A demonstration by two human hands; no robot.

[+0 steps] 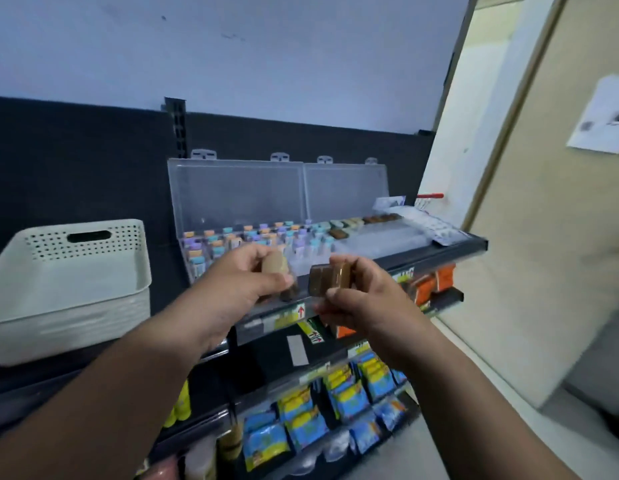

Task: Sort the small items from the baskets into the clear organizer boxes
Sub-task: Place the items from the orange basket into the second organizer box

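Under your shelf (474,242) sit blue packets (266,441) and orange packets (428,286). On your right, a paper (600,116) hangs on the wall (543,244).

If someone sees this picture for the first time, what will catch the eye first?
In the middle, the left hand pinches a tan block and the right hand holds a stack of brown blocks. Behind them on the shelf stand the clear organizer boxes, lids up, the left one full of pastel-capped items. A white perforated basket sits at the left.

Both forearms raised, left hand (238,282) and right hand (356,299) near together — fingers curled, pinching.
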